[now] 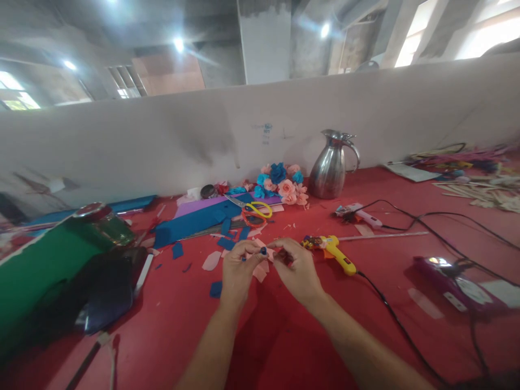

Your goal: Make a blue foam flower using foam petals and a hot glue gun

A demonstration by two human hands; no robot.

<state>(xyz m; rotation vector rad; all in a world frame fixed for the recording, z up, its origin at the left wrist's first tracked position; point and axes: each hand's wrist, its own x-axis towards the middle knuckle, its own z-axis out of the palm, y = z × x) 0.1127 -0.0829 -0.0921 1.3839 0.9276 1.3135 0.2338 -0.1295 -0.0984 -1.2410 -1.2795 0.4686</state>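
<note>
Round white ceiling lights [179, 45] flared across the top; bright rectangular windows [491, 39] blew out upper right; lower-left edge blurred, stretched.

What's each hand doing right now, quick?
Left hand: closed, holding a small blue piece.
Right hand: partly curled, close beside that piece; whether it holds anything can't be told.

This looks like a craft workshop set up in a bare, raw-looking building. A red bench [179, 336] carries a yellow glue gun [336, 254], a pink glue gun [368, 216], scissors [248, 205], cut blue paper [182, 226] and a cluster of paper flowers [286, 189]. Beyond a low pale wall [195, 130] rise a plain pillar [266, 46], grey ceiling beams and bright lamps [179, 45].
</note>
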